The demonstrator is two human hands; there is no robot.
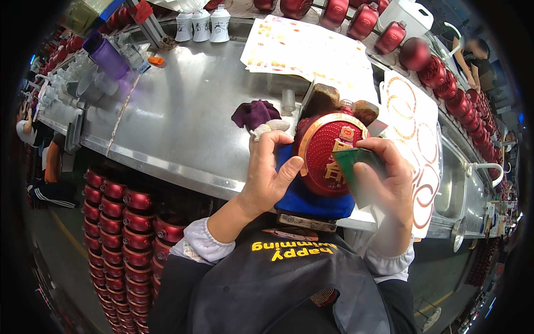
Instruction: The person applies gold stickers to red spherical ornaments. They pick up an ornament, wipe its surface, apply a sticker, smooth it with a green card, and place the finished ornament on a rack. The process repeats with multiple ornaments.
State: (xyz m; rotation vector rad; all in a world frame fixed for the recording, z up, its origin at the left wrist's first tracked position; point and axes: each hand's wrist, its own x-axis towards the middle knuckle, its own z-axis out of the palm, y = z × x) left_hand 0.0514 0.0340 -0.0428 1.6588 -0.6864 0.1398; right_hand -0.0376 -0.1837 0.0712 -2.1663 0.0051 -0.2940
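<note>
A round red bottle (319,167) with gold characters and a gold arc-shaped decal lies on a blue cloth pad (315,204), its neck between two worn brown blocks. My right hand (388,179) holds a thin green squeegee-like sheet (354,167) over the bottle's right side, fingertips by its upper right rim. My left hand (271,171) is at the bottle's left, thumb and fingers apart; a pale finger cover (271,127) shows on one finger. Just beyond it lies a dark purple cloth (256,113). A small clear cup (288,101) stands behind the pad.
White decal sheets (306,48) lie at the back, and sheets with ring decals (411,112) at the right. Red bottles (363,21) line the far ledge; more are stacked (137,234) below left. White bottles (220,25) and a purple container (109,58) stand back left. A sink (452,188) is right.
</note>
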